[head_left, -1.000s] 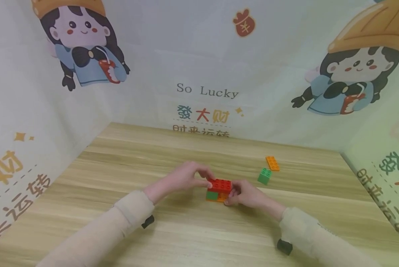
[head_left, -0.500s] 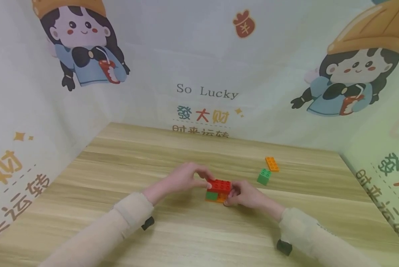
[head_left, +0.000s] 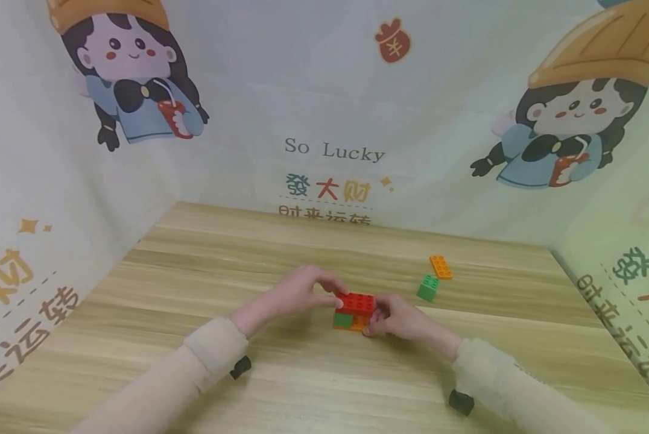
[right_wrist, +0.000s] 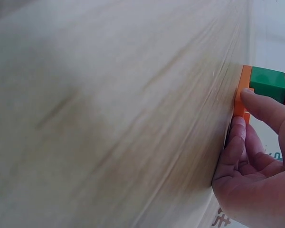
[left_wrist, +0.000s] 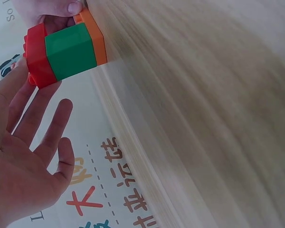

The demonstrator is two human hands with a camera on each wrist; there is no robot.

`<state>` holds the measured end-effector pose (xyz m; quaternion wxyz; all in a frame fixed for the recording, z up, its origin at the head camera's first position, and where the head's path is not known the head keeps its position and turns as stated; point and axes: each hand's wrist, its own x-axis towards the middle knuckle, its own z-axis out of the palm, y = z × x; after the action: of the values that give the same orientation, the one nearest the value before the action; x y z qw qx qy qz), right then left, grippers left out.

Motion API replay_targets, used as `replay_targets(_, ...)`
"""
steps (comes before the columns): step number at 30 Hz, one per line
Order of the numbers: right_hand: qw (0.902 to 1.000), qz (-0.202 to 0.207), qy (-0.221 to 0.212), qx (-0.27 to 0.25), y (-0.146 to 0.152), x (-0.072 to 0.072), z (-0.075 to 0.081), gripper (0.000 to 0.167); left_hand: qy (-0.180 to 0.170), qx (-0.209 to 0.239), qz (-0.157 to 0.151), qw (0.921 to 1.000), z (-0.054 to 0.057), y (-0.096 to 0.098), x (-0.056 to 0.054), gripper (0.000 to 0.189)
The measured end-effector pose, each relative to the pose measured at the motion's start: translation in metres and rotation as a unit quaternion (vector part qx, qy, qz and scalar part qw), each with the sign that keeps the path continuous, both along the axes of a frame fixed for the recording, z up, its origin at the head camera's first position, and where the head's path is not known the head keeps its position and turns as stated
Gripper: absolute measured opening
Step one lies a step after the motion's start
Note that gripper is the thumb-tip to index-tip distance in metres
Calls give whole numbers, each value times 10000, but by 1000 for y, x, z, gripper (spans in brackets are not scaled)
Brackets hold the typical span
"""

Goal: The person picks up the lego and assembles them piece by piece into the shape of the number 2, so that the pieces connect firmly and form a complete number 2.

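Observation:
A small stack of toy building bricks stands in the middle of the table: a red brick on top, a green brick under one end of it, and an orange plate at the bottom. My left hand holds the red brick between thumb and fingers at its left end; the other fingers are spread, as the left wrist view shows. On the right, my right hand pinches the orange plate, its thumb on the near edge. Beneath the red brick's right half there is a gap above the plate.
Behind and right of the stack, a loose green brick sits beside a second orange plate. The wooden table ends at a printed cloth backdrop at the back and sides.
The view has tilted very slightly. Both hands and the brick stack keep the same hold and arrangement.

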<state>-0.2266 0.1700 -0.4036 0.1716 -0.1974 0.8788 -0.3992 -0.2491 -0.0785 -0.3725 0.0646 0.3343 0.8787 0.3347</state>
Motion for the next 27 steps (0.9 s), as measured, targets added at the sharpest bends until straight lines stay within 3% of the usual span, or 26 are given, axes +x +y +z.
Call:
replay_targets(14,9990,397,210,9,10,-2,-1,28,-31,45,37,10000,-2,1,1,23)
replay_targets(23,9945,237,956,354,17,-7,10,33,3,72,-6,10000,-2,0,1,22)
replay_targets(27,9933,142,1072,403,19,-7,13,33,-24,72,-23,10000,-1,0,0,22)
